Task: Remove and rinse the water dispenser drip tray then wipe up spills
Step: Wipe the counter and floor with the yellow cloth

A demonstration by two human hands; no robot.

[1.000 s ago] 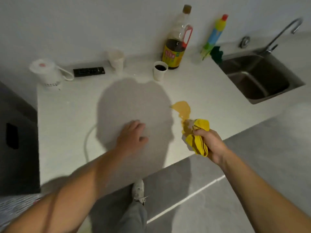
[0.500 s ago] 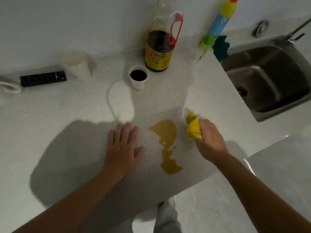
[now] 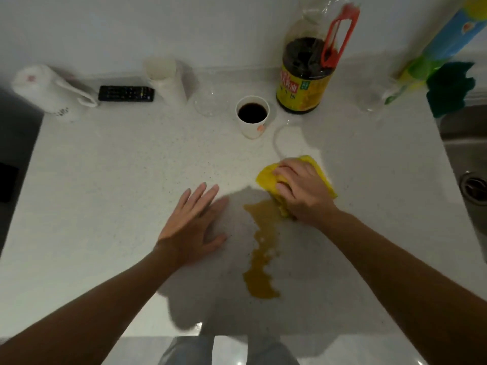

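Note:
A brownish-yellow spill (image 3: 262, 254) runs in a long streak across the white counter (image 3: 110, 196), towards its near edge. My right hand (image 3: 303, 191) presses a crumpled yellow cloth (image 3: 267, 176) flat on the counter at the spill's far end. My left hand (image 3: 193, 219) lies palm down with fingers spread, just left of the spill, holding nothing. No drip tray or water dispenser is in view.
Along the back wall stand a white kettle (image 3: 47, 90), a black remote (image 3: 126, 94), a white cup (image 3: 164, 79), a paper cup of dark liquid (image 3: 252, 116), a big soy sauce bottle (image 3: 307, 75) and a spray bottle (image 3: 432, 54). A green sponge (image 3: 448, 88) and the sink (image 3: 471, 185) lie at right.
My right hand has brought the yellow cloth from the counter's edge onto the counter and pressed it on the spill's far end. My view has moved closer over the counter. My left hand stays flat.

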